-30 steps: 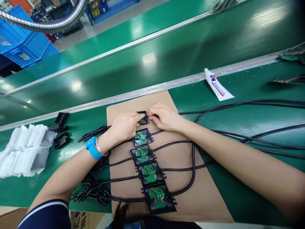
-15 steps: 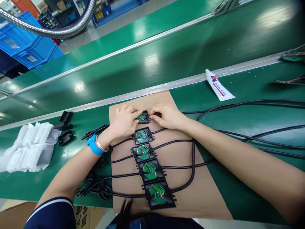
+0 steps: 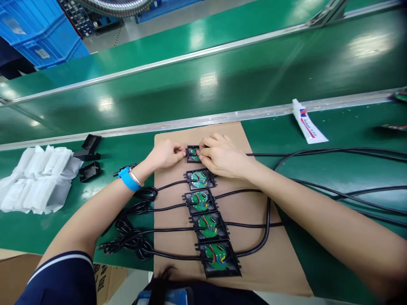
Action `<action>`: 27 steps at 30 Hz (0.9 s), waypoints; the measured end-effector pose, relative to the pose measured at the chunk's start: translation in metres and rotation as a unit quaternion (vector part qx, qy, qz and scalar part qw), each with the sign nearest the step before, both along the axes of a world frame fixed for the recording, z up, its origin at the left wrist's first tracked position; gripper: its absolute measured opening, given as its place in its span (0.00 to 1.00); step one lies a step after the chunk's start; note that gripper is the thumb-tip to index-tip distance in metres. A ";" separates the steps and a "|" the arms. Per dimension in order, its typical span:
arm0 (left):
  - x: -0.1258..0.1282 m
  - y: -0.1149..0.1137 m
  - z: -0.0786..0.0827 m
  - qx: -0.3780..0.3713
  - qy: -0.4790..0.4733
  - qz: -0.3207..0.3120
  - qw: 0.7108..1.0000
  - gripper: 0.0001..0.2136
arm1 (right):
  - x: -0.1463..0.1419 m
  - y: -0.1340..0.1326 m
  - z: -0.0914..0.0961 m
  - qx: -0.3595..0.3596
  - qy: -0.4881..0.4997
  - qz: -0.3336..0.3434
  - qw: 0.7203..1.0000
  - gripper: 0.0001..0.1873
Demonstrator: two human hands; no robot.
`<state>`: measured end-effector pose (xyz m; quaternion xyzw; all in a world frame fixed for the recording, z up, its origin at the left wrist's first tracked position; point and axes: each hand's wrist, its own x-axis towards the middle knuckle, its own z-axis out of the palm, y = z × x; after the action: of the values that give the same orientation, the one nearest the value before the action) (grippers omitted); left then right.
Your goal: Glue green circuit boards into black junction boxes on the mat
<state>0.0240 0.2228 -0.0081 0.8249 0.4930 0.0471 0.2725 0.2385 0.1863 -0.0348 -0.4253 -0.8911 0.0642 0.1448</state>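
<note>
Several open black plastic cases, each with a round green circuit board, stand in a column on a cardboard sheet [image 3: 171, 271]. At the farthest case [image 3: 193, 159], my left hand [image 3: 167, 154] is closed in a pinch at the left edge; what lies between its fingertips is hidden. My right hand [image 3: 221, 156] bends over that case's right edge, thumb and fingers drawn together at the board, their contents hidden too. A black cable [image 3: 260, 155] runs out right from behind this hand. The nearest case [image 3: 220, 258] shows red, yellow and blue wires on its board.
Coiled black cables [image 3: 133, 239] lie left of the cardboard. Farther left are white wrapped packets [image 3: 41, 180] and empty black cases [image 3: 90, 171]. A white tube [image 3: 309, 123] lies at the right by the metal rail [image 3: 222, 117]. Blue crates [image 3: 41, 34] stand at the back left.
My left hand has drawn back from over the farthest case to its left edge. My right hand has shifted left onto the case. The whole view has moved slightly.
</note>
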 end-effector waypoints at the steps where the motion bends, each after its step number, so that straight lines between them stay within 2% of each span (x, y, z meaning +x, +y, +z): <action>1: 0.000 0.000 0.000 0.000 -0.002 0.001 1.000 0.09 | 0.000 -0.001 0.000 0.004 0.001 -0.006 1.000 0.18; 6: -0.002 -0.001 -0.003 0.002 -0.011 0.001 1.000 0.09 | -0.020 -0.014 0.008 0.021 -0.042 -0.046 0.998 0.18; 11: -0.001 0.002 -0.006 -0.007 -0.021 -0.005 1.000 0.08 | -0.037 -0.021 0.018 0.035 -0.098 -0.024 0.994 0.22; 16: 0.001 0.003 -0.007 -0.011 -0.032 -0.006 0.999 0.08 | -0.037 -0.022 0.015 0.011 -0.068 -0.052 0.996 0.26; 21: 0.002 0.004 -0.007 -0.019 -0.041 -0.010 0.999 0.07 | -0.034 -0.017 0.011 -0.039 -0.052 -0.018 0.998 0.26; 27: 0.006 0.000 -0.005 0.006 -0.025 -0.002 1.000 0.09 | -0.020 -0.010 0.007 -0.014 -0.046 -0.007 0.999 0.22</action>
<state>0.0298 0.2233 -0.0131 0.8261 0.4839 0.0700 0.2803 0.2181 0.1764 -0.0273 -0.4363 -0.8926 0.0559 0.0986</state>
